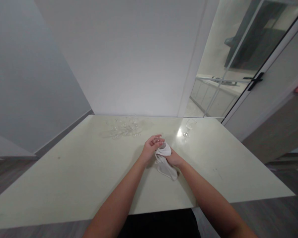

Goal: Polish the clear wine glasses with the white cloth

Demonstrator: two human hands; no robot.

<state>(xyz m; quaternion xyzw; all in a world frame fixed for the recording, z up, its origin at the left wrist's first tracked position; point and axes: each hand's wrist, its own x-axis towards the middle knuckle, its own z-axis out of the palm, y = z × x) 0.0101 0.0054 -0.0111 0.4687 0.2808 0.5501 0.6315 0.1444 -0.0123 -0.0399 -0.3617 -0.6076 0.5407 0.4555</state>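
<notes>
Evidently, the step in hand is one of cloth against glass: a clear glass (164, 144) is held between the two hands over the near-middle part of the tabletop (76, 178). The left hand (150, 147) has its fingers bent around the upper left side of the glass, thumb toward the cloth; the right hand (175, 158) grips a white cloth (165, 166) gathered about the lower right side, its loose end hanging toward the near edge. Neither hand is spread open. The cloth hides much of the glass — whether its stem or foot is pinched inside cannot be told. Beyond the left hand, toward the far edge, a group of clear stemmed glasses (125, 127) stands close together; their exact number is hard to read through the overlap. On the other side, a single stemmed glass (190, 125) stands upright by itself, well apart from the group, near a bright reflection. In this inspector's judgement, any further movement calls for a light, steady hold by the left hand and modest pressure through the cloth — thin glass would tolerate little squeezing or twisting, and could slip where fabric covers it.
</notes>
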